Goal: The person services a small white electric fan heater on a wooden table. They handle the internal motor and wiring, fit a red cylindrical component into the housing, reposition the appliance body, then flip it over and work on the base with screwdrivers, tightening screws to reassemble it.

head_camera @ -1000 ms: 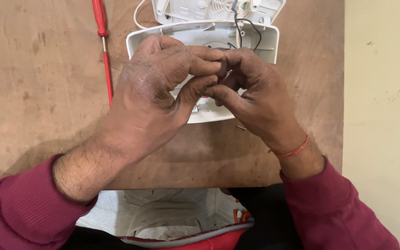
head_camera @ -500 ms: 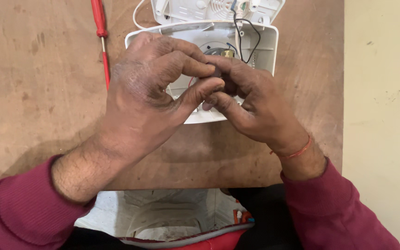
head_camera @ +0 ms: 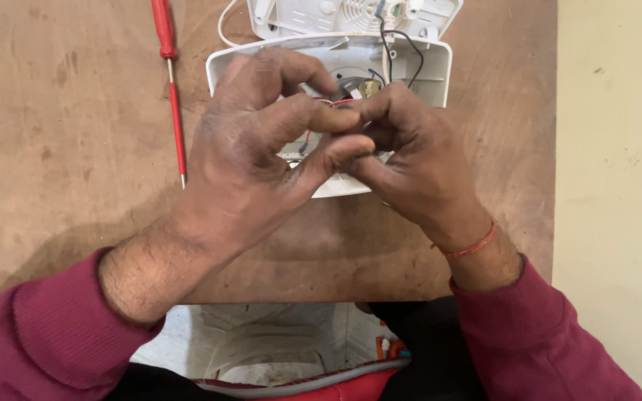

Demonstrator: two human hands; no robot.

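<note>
Two hands work over one opened white plastic casing (head_camera: 425, 70) lying at the far edge of a brown wooden board (head_camera: 68, 171); the left hand (head_camera: 258, 160) and right hand (head_camera: 410, 160) meet, fingertips pinched together on thin wires (head_camera: 310, 137) above the casing; one red screwdriver (head_camera: 171, 82) lies well apart, on the left.

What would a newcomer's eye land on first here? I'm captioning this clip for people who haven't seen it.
First, the left hand and right hand, fingertips pinched together at the centre over an opened white plastic casing with thin wires showing. Next, the red screwdriver lying apart on the brown wooden board, upper left. The maroon sleeves frame the bottom corners.
</note>
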